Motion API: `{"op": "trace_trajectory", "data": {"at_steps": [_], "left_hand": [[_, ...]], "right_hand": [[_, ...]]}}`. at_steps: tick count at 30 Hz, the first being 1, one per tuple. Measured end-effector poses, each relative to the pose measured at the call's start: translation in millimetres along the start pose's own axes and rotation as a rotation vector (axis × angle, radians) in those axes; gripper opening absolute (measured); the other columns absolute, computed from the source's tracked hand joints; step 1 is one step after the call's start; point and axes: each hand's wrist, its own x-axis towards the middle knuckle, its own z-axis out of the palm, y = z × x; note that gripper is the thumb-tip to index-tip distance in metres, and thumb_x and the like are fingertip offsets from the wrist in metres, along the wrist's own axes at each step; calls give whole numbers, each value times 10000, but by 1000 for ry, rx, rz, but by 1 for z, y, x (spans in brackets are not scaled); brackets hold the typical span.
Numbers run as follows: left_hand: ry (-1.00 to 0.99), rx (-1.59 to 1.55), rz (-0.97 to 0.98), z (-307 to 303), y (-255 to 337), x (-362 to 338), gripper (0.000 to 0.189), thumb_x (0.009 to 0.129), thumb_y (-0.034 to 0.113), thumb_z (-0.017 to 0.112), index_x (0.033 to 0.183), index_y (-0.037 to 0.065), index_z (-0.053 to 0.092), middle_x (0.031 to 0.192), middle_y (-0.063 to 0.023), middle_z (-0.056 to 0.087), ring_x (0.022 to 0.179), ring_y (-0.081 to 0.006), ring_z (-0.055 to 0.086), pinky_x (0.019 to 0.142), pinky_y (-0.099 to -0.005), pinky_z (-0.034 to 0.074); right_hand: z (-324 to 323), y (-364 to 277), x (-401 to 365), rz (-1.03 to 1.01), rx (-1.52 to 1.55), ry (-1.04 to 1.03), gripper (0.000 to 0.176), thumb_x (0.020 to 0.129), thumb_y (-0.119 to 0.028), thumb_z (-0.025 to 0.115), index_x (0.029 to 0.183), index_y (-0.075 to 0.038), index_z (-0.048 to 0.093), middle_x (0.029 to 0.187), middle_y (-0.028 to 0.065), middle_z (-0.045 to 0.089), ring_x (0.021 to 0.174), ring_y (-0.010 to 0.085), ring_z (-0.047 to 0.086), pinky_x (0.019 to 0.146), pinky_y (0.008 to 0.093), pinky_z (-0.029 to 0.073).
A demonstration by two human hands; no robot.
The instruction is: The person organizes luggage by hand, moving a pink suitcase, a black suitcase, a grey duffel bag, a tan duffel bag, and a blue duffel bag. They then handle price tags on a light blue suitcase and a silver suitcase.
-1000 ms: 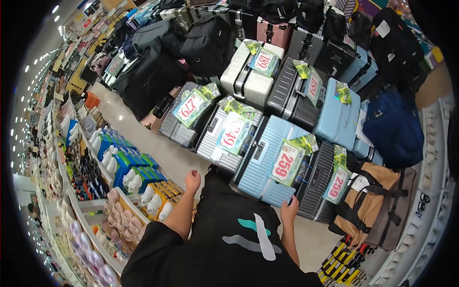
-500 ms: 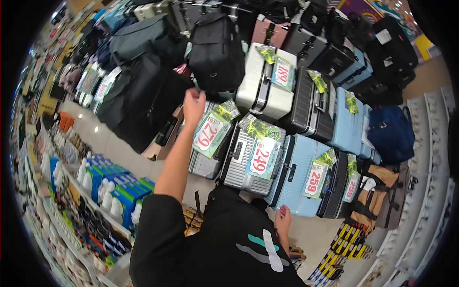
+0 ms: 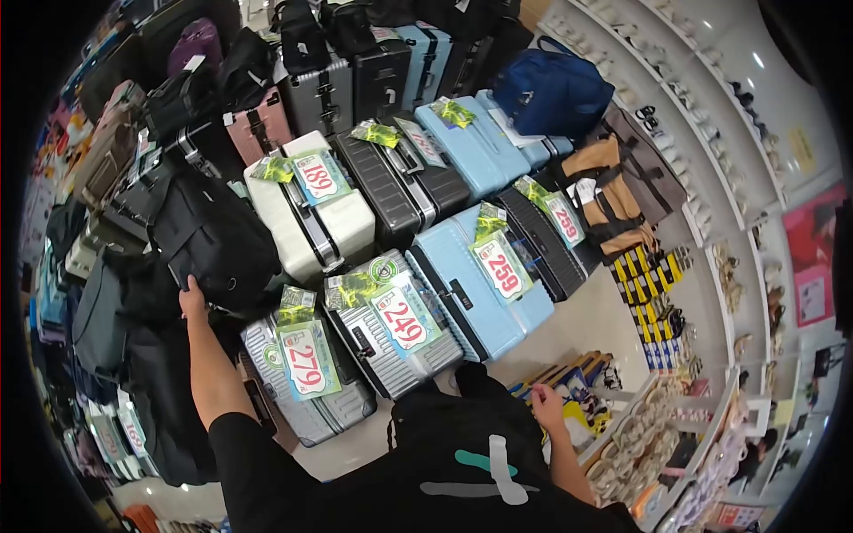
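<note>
My left hand [image 3: 192, 298] is at the lower front edge of a black backpack [image 3: 213, 240], its fingers closed against the fabric. The backpack lies beside a white suitcase [image 3: 351, 226] with a 189 tag. Just right of my left arm stands a grey suitcase [image 3: 348, 410] tagged 279, then a silver suitcase [image 3: 373, 366] tagged 249 and a light blue one [image 3: 498, 330] tagged 259. My right hand [image 3: 547, 407] hangs low at the right, below the light blue suitcase, with its fingers curled and touching no luggage; what it may hold is too small to tell.
Black bags [image 3: 160, 400] are piled at the left. A navy bag [image 3: 555, 93] and a brown-and-tan bag [image 3: 613, 186] lie behind on the right. White shelves [image 3: 711, 231] of shoes curve along the right side, with boxed goods [image 3: 649, 284] near them.
The view has swung right, so the luggage appears further left. My left hand has moved onto the black backpack's edge. My right hand now appears farther from the light blue suitcase.
</note>
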Motion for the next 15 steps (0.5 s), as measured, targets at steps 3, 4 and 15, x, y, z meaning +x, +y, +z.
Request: {"op": "trace_trajectory", "data": {"at_steps": [3,4,15], "left_hand": [[221,394,357,-1,-7,51,584,928,422,520,1210,-88,550,1161,-262,611,1103,-402,575,930,-431,448],[259,444,442,-2,10,32,561,931,399,513,1183,-100,564,1154,-269,609,1095,-411,574,933,-441,443],[473,204,960,-62,173,-158,487,948,387,467,938,-69,636,903,-278,641,871,-437,602,771,-446,453]], "right_hand": [[-1,-3,11,17,-15,-84,198,877,-124,598,1008,21,630,844,148,685,763,216,668,698,326,520],[-1,-7,16,-13,-26,-85,197,876,-122,597,1005,24,629,839,148,683,760,219,666,697,327,519],[8,-44,51,-146,64,-106,199,887,-111,586,1008,41,628,835,188,675,747,247,669,682,326,514]]}}
